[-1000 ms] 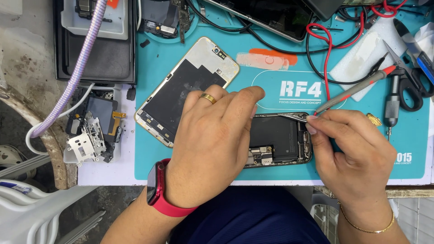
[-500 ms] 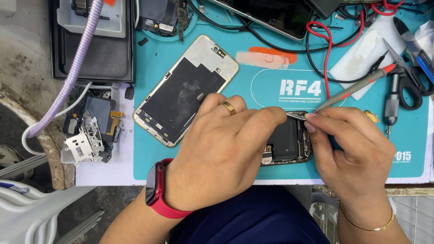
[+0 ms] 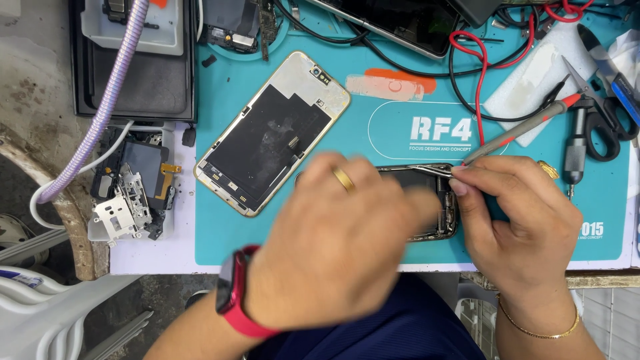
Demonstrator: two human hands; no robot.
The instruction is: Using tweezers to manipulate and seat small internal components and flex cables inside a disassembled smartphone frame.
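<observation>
Teal mat [image 3: 280, 227] — white oval logo [image 3: 427, 130], hands [image 3: 333, 247] over phone [image 3: 437, 200]

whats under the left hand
The left hand covers most of an opened phone on the teal mat; only its right end shows. The covered part cannot be seen.

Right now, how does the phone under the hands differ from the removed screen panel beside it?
The opened phone body lies level across the mat, mostly covered by the left hand and touched by the right hand. The detached screen panel lies slanted, fully in view, untouched by either hand. The phone body shows inner parts; the panel shows a flat dark back. Both rest on the teal mat.
</observation>
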